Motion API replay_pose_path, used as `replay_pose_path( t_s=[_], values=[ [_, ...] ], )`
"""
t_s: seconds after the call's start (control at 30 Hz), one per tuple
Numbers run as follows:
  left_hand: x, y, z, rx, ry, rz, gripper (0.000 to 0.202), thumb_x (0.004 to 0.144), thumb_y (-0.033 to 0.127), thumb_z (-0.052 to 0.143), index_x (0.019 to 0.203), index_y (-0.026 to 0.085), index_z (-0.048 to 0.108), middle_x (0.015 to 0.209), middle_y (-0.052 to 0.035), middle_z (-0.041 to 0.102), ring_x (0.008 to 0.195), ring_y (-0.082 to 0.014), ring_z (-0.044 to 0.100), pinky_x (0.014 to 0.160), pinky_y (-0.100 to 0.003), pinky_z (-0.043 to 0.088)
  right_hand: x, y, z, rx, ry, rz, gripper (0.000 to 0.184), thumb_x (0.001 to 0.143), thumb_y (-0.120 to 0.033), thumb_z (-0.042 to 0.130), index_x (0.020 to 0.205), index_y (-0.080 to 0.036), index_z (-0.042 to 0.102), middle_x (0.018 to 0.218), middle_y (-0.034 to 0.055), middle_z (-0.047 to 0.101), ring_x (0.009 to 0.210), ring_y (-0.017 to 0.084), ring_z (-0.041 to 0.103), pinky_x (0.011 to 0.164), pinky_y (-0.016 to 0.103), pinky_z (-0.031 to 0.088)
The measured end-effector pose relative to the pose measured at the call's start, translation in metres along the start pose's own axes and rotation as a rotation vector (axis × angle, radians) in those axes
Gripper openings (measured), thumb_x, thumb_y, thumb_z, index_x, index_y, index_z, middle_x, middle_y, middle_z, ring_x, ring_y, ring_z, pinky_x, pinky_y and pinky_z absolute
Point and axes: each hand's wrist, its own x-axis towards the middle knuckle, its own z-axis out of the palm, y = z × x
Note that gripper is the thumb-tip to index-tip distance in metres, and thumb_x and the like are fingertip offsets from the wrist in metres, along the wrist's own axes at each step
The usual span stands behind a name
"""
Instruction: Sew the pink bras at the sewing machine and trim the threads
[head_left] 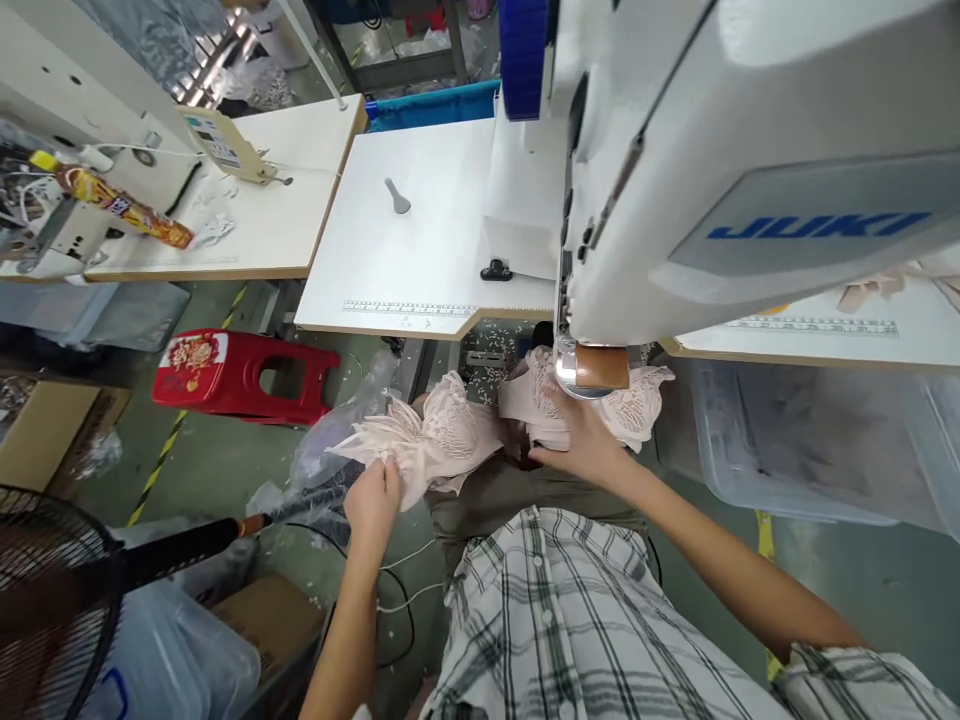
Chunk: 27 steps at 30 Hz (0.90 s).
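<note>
Across my lap, below the sewing machine head (675, 200), lie several stacked pale pink lace bras (457, 430). My left hand (373, 497) is closed, pinching the gathered straps and edge at the left end of the bras. On the right part, my right hand (589, 440) grips the stack, thumb below and fingers over the lace. Some of its fingertips are hidden under the machine's round metal and brown end (592, 370). The far right lace cup (637, 405) sticks out past that hand.
A white worktable (420, 220) with a printed ruler edge carries a grey lever-shaped piece (397, 197) and a black clip (496, 270). At left are a red stool (244, 377), a fan (56, 600) and a drink bottle (112, 200). A clear plastic bin (810, 440) stands right.
</note>
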Motion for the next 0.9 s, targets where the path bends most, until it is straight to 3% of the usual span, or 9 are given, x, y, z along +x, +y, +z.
replay_pose_path(
  t_s=[0.07, 0.2, 0.27, 0.33, 0.43, 0.53, 0.6, 0.73, 0.9],
  values=[
    [-0.025, 0.026, -0.003, -0.115, -0.062, 0.136, 0.043, 0.098, 0.035, 0.032, 0.061, 0.021, 0.049, 0.056, 0.0003, 0.051, 0.055, -0.0154, 0.048, 0.055, -0.028, 0.035, 0.001, -0.033, -0.001, 0.126, -0.228, -0.186, 0.087, 0.073, -0.060, 0.073, 0.143, -0.016, 0.046, 0.143, 0.0208, 0.052, 0.131, 0.040, 0.048, 0.104, 0.055, 0.044],
    [-0.044, 0.081, -0.005, -0.525, -0.208, 0.467, 0.045, 0.093, 0.050, 0.043, 0.060, 0.021, 0.052, 0.058, 0.0009, 0.054, 0.059, -0.0139, 0.051, 0.061, -0.026, 0.041, -0.008, -0.071, -0.032, 0.279, -0.652, -0.412, 0.027, 0.086, -0.042, 0.066, 0.102, -0.021, 0.073, 0.097, 0.0098, 0.074, 0.090, 0.027, 0.068, 0.081, 0.038, 0.053],
    [-0.033, 0.107, -0.001, -0.889, -0.251, 0.462, 0.034, 0.087, 0.052, 0.055, 0.078, 0.020, 0.063, 0.076, -0.0033, 0.064, 0.076, -0.0170, 0.058, 0.072, -0.028, 0.046, -0.019, -0.077, -0.068, 0.333, -0.626, -0.379, 0.023, 0.093, -0.037, 0.058, 0.102, -0.021, 0.073, 0.102, 0.0078, 0.074, 0.091, 0.023, 0.068, 0.081, 0.034, 0.052],
    [-0.019, 0.137, 0.008, -1.140, -0.438, 0.414, 0.039, 0.076, 0.054, 0.069, 0.093, 0.019, 0.067, 0.090, -0.0066, 0.068, 0.086, -0.0205, 0.061, 0.077, -0.032, 0.050, -0.033, -0.080, -0.110, 0.381, -0.582, -0.281, 0.023, 0.094, -0.036, 0.057, 0.098, -0.020, 0.072, 0.096, 0.0053, 0.073, 0.085, 0.018, 0.066, 0.077, 0.029, 0.050],
    [-0.007, 0.183, 0.025, -1.201, -0.758, 0.470, 0.050, 0.073, 0.064, 0.067, 0.086, 0.015, 0.070, 0.072, -0.0050, 0.066, 0.064, -0.0183, 0.059, 0.062, -0.032, 0.051, -0.054, -0.077, -0.161, 0.479, -0.629, -0.148, 0.030, 0.097, -0.037, 0.050, 0.088, -0.016, 0.071, 0.076, 0.0016, 0.069, 0.069, 0.013, 0.061, 0.065, 0.023, 0.046],
    [-0.002, 0.212, 0.036, -1.200, -0.766, 0.504, 0.054, 0.081, 0.067, 0.056, 0.089, 0.015, 0.067, 0.070, -0.0040, 0.063, 0.061, -0.0160, 0.056, 0.061, -0.030, 0.049, -0.061, -0.050, -0.186, 0.502, -0.718, -0.142, 0.034, 0.094, -0.045, 0.053, 0.090, -0.015, 0.069, 0.069, -0.0003, 0.064, 0.064, 0.012, 0.057, 0.059, 0.022, 0.043],
    [0.000, 0.220, 0.038, -1.191, -0.698, 0.493, 0.051, 0.085, 0.064, 0.054, 0.094, 0.016, 0.065, 0.079, -0.0057, 0.065, 0.070, -0.0171, 0.058, 0.067, -0.030, 0.049, -0.051, -0.019, -0.194, 0.303, -0.575, -0.056, 0.031, 0.089, -0.046, 0.060, 0.087, -0.016, 0.069, 0.067, -0.0013, 0.064, 0.060, 0.012, 0.055, 0.056, 0.022, 0.041],
    [-0.007, 0.224, 0.037, -1.093, -0.605, 0.521, 0.049, 0.083, 0.066, 0.056, 0.073, 0.018, 0.058, 0.069, -0.0015, 0.056, 0.069, -0.0166, 0.052, 0.065, -0.028, 0.043, 0.007, 0.044, -0.221, -0.183, 0.228, 0.423, 0.023, 0.093, -0.034, 0.053, 0.095, -0.016, 0.068, 0.094, 0.0079, 0.072, 0.082, 0.019, 0.062, 0.068, 0.026, 0.043],
    [-0.028, 0.224, 0.034, -0.936, -0.420, 0.640, 0.052, 0.090, 0.067, 0.043, 0.069, 0.020, 0.053, 0.061, 0.0016, 0.048, 0.060, -0.0151, 0.045, 0.057, -0.026, 0.038, 0.092, 0.066, -0.250, -0.234, 0.454, 0.557, 0.036, 0.100, -0.033, 0.035, 0.115, -0.012, 0.059, 0.113, 0.0177, 0.068, 0.101, 0.027, 0.061, 0.079, 0.035, 0.044]
  ],
)
